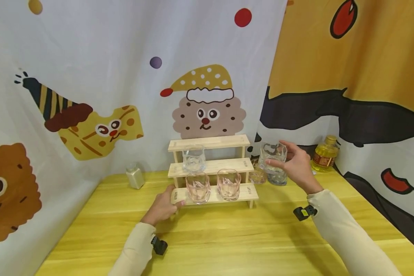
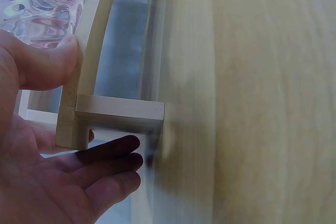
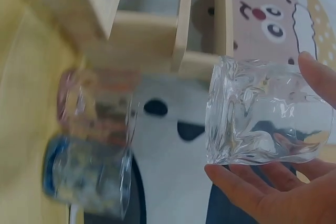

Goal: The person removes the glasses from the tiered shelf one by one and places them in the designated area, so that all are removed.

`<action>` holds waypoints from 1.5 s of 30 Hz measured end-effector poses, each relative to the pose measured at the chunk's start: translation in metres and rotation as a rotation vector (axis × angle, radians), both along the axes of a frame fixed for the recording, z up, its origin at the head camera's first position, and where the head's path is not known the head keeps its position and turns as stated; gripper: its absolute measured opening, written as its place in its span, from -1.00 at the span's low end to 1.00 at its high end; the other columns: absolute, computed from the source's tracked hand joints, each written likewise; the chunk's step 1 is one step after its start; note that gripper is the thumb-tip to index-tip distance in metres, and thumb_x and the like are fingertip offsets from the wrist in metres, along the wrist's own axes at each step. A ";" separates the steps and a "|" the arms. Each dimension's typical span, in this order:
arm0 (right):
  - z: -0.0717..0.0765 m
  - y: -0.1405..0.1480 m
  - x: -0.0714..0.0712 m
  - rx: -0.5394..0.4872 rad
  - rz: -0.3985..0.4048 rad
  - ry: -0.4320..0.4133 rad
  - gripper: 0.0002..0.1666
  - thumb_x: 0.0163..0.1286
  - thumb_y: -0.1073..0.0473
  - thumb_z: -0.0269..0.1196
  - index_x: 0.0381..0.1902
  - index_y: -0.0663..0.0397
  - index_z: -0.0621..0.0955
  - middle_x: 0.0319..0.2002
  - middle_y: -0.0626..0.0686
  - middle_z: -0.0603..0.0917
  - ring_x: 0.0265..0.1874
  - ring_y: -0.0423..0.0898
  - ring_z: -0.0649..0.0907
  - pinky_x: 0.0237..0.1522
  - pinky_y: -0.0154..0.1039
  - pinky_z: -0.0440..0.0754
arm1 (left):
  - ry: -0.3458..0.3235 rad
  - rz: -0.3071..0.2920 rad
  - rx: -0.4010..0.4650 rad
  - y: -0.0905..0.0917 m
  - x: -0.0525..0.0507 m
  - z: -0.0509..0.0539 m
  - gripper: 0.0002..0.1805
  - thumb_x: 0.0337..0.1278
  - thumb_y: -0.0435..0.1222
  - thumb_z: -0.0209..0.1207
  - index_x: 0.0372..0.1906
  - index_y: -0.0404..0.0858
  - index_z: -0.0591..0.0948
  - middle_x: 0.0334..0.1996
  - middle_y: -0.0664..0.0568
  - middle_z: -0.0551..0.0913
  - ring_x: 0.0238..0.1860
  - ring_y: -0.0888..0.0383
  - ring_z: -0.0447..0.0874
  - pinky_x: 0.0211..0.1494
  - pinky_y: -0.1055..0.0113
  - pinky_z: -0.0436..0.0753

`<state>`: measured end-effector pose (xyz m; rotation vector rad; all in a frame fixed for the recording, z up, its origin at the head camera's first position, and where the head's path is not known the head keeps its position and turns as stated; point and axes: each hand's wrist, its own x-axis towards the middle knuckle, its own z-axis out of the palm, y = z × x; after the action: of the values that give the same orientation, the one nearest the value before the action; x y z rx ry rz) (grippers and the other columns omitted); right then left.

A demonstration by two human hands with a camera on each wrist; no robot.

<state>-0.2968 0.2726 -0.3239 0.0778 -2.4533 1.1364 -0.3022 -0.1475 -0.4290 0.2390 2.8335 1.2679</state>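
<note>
A three-step wooden rack (image 1: 210, 143) stands on the table against the curtain. My left hand (image 1: 163, 206) grips the left end of its lowest step, the thumb on the front edge and fingers around the end. In my right hand (image 1: 298, 166) is a clear glass tumbler (image 3: 268, 114), held between thumb and fingers, raised to the right of the rack. Two pink glasses (image 1: 198, 190) sit side by side on the lowest step. One clear glass (image 1: 194, 160) occupies the middle step's left part. Below the held tumbler, a pink glass (image 3: 97, 106) and a bluish glass (image 3: 89, 174) stand on the table.
A small white-filled jar (image 1: 135, 177) stands left of the rack. Toward the back right corner is a bottle of yellow oil (image 1: 325, 154). A printed curtain (image 1: 124, 46) hangs behind the wood-patterned table (image 1: 227, 237).
</note>
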 end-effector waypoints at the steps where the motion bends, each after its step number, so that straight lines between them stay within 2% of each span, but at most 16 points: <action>1: 0.000 0.005 0.002 0.000 -0.002 -0.001 0.11 0.14 -0.17 0.51 0.52 0.07 0.29 0.38 0.30 0.46 0.17 0.30 0.59 0.11 0.27 0.54 | 0.000 0.001 -0.001 0.000 0.000 0.000 -0.32 0.23 -0.25 0.32 0.39 -0.31 0.34 -0.17 -0.15 0.66 -0.36 0.09 0.56 -0.30 0.29 0.51; 8: -0.006 0.044 0.014 -0.035 0.002 -0.063 0.13 0.20 -0.19 0.46 0.57 0.04 0.20 0.54 0.31 0.20 0.39 0.44 0.37 0.23 0.42 0.39 | 0.004 0.005 -0.021 0.000 0.001 0.002 -0.31 0.23 -0.22 0.33 0.39 -0.30 0.34 -0.17 -0.14 0.66 -0.36 0.09 0.56 -0.30 0.29 0.51; 13: -0.015 0.068 0.017 -0.053 -0.011 -0.101 0.14 0.23 -0.17 0.45 0.58 0.07 0.15 0.54 0.38 0.15 0.41 0.48 0.29 0.24 0.47 0.33 | 0.003 0.000 -0.013 0.000 0.003 0.001 -0.29 0.23 -0.24 0.33 0.41 -0.32 0.32 -0.27 -0.12 0.64 -0.47 0.11 0.55 -0.38 0.28 0.50; 19: -0.029 0.087 0.012 -0.070 -0.064 -0.141 0.16 0.26 -0.21 0.40 0.60 0.10 0.10 0.52 0.43 0.15 0.38 0.51 0.27 0.20 0.46 0.34 | 0.016 -0.003 -0.015 0.000 0.002 0.000 -0.29 0.22 -0.25 0.33 0.41 -0.33 0.32 -0.29 -0.12 0.64 -0.49 0.11 0.55 -0.38 0.28 0.50; 22: -0.038 0.094 0.008 -0.065 -0.093 -0.153 0.15 0.29 -0.23 0.38 0.59 0.16 0.10 0.47 0.44 0.24 0.35 0.49 0.29 0.17 0.44 0.38 | 0.016 -0.003 -0.017 0.000 0.002 -0.001 -0.29 0.22 -0.24 0.33 0.41 -0.33 0.32 -0.29 -0.12 0.65 -0.50 0.11 0.55 -0.38 0.28 0.50; 25: -0.047 0.099 0.004 -0.063 -0.112 -0.156 0.14 0.30 -0.21 0.38 0.57 0.22 0.11 0.38 0.44 0.34 0.27 0.42 0.35 0.07 0.33 0.46 | 0.012 -0.007 -0.013 0.000 0.002 -0.001 -0.28 0.22 -0.24 0.34 0.41 -0.33 0.32 -0.29 -0.12 0.65 -0.49 0.11 0.55 -0.37 0.28 0.50; 29: -0.058 0.105 -0.003 -0.076 -0.123 -0.185 0.15 0.29 -0.19 0.39 0.57 0.24 0.10 0.45 0.47 0.26 0.33 0.45 0.32 0.14 0.36 0.45 | 0.008 -0.009 0.002 0.000 0.002 -0.001 -0.29 0.22 -0.25 0.33 0.41 -0.32 0.32 -0.29 -0.12 0.64 -0.50 0.10 0.55 -0.39 0.27 0.51; 32: -0.063 0.108 -0.007 -0.081 -0.135 -0.219 0.17 0.28 -0.19 0.39 0.58 0.25 0.08 0.51 0.47 0.14 0.42 0.52 0.22 0.26 0.44 0.34 | 0.017 -0.010 0.000 0.001 0.001 0.000 -0.30 0.22 -0.25 0.33 0.40 -0.32 0.33 -0.31 -0.12 0.64 -0.51 0.11 0.54 -0.39 0.28 0.50; 39: -0.074 0.112 -0.014 -0.051 -0.170 -0.274 0.20 0.25 -0.21 0.41 0.56 0.31 0.10 0.51 0.48 0.13 0.41 0.51 0.22 0.29 0.42 0.31 | 0.023 -0.001 0.004 0.001 0.002 -0.001 -0.31 0.21 -0.25 0.34 0.37 -0.33 0.36 -0.24 -0.15 0.66 -0.46 0.10 0.56 -0.33 0.27 0.52; 45: -0.080 0.115 -0.018 -0.051 -0.175 -0.278 0.22 0.22 -0.19 0.44 0.54 0.36 0.10 0.50 0.51 0.13 0.40 0.51 0.23 0.29 0.40 0.34 | 0.012 0.006 -0.007 0.001 0.002 0.001 -0.30 0.22 -0.23 0.34 0.39 -0.33 0.34 -0.22 -0.15 0.66 -0.43 0.10 0.57 -0.32 0.28 0.52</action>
<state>-0.3149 0.3876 -0.4037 -0.3250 -2.6049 1.1979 -0.3001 -0.1467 -0.4284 0.2387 2.8505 1.2618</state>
